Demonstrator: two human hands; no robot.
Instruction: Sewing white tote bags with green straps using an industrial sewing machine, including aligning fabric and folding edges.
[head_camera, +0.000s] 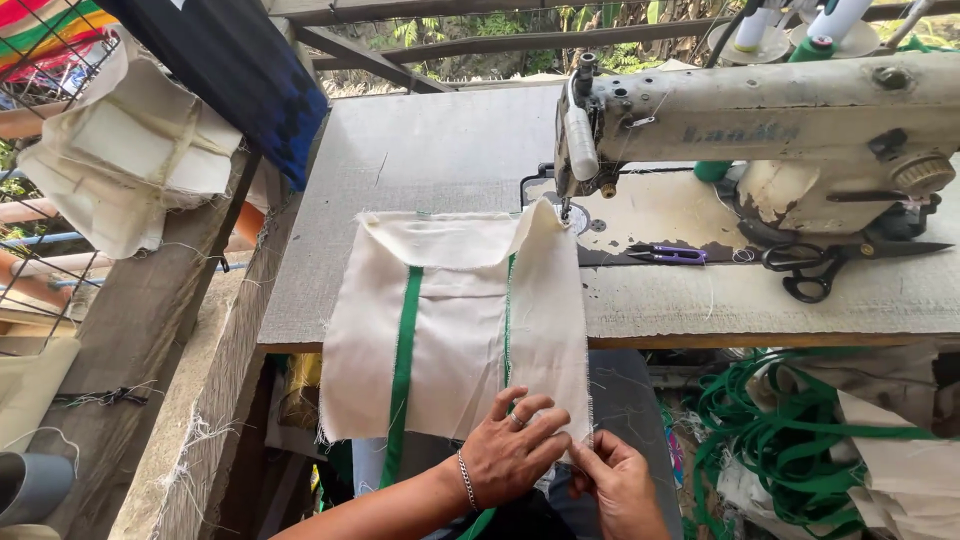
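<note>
cloth (450, 330), cream with two green stripes running down it, hangs over the front edge of the bench (420, 160), its top end lying up by the needle of the old cream sewing machine (780, 130) and its lower edge down at the person's lap. the left hand (512, 450) lies flat on the lower right corner of the cloth, fingers spread a little, a ring on one finger and a thin bracelet at the wrist. the right hand (618, 485) sits just beside it, thumb and fingertips pinching the right edge of the cloth near the bottom corner. on the bench to the right of the needle lie small purple snips (668, 254) and, further right, big black scissors (830, 268) under the machine's arm. below the bench on the right a tangle of green ribbon (780, 440) spills over more cream fabric. to the left, a bundle of cream pieces (130, 160) hangs on a wire rack.
</note>
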